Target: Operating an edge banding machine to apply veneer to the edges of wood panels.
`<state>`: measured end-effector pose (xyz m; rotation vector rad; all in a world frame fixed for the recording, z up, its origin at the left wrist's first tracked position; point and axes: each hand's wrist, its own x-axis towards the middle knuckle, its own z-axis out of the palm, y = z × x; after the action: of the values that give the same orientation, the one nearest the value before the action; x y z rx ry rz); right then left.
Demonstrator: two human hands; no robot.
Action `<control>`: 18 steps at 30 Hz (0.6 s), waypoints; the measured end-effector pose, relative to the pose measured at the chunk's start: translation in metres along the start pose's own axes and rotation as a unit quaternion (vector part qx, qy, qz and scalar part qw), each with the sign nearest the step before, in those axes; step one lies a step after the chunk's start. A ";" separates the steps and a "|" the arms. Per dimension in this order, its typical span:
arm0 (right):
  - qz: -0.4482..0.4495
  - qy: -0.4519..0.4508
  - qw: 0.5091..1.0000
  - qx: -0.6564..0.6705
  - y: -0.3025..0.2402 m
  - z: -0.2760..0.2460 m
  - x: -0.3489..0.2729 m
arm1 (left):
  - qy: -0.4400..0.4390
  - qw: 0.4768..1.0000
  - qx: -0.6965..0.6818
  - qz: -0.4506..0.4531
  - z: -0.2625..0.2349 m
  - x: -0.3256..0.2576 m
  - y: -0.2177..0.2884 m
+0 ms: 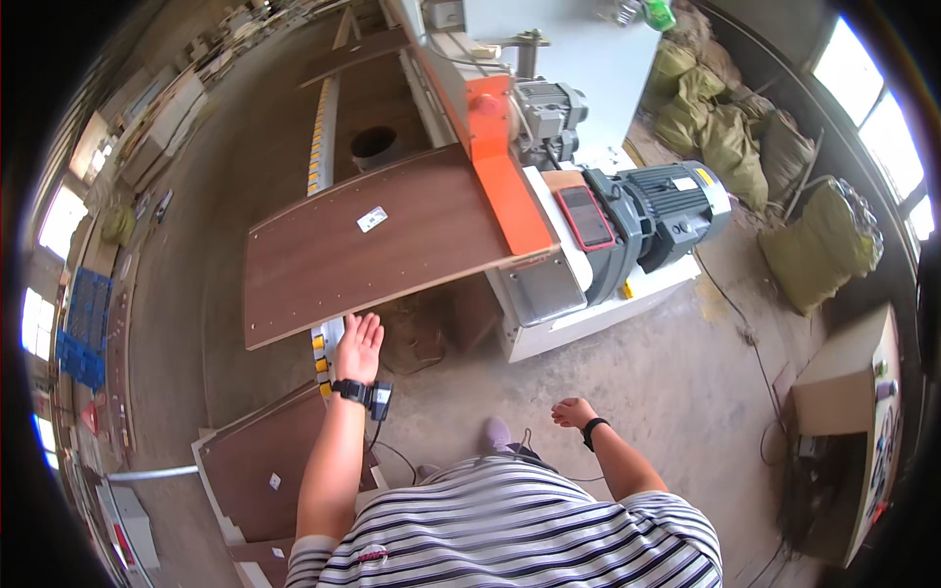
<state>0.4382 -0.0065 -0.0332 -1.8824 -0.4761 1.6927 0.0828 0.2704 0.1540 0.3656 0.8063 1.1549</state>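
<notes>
1. Two bare hands are in view, and neither one holds anything. The left hand [360, 345] is stretched forward with the palm open and the fingers spread, and it is just beside the near edge of the large dark brown rectangular wooden panel [377, 245]; I cannot tell if the fingertips already touch that edge.
2. The right hand [571, 412] hangs lower and well apart from the panel, with the fingers loosely curled and nothing inside them.
3. The brown panel lies flat, half resting on the white machine with the orange guard strip [505, 181], and its far end is under or against that strip. Its near end stands out free over the grey concrete floor [676, 382].
4. A narrow roller rail with yellow marks [321, 137] runs under the left part of the panel and goes on toward the left hand.
5. As I judge it, the step in hand is to receive or guide the panel at the machine, and the left hand is about to take its near edge.
6. The next move calls for a firm contact of the open palm on the edge, and probably for the right hand to come up to the other side, because the panel is wide and overhangs.
7. More brown panels [265, 470] are stacked low at the person's left side.
</notes>
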 end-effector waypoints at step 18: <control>-0.204 -0.091 0.970 0.097 -0.212 -0.044 -0.084 | 0.058 0.989 -0.134 0.019 -0.050 -0.165 -0.030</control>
<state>0.4915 0.1013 0.1656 -1.3825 -0.6904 1.5724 0.0382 0.1015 0.1624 0.0922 0.7349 1.3111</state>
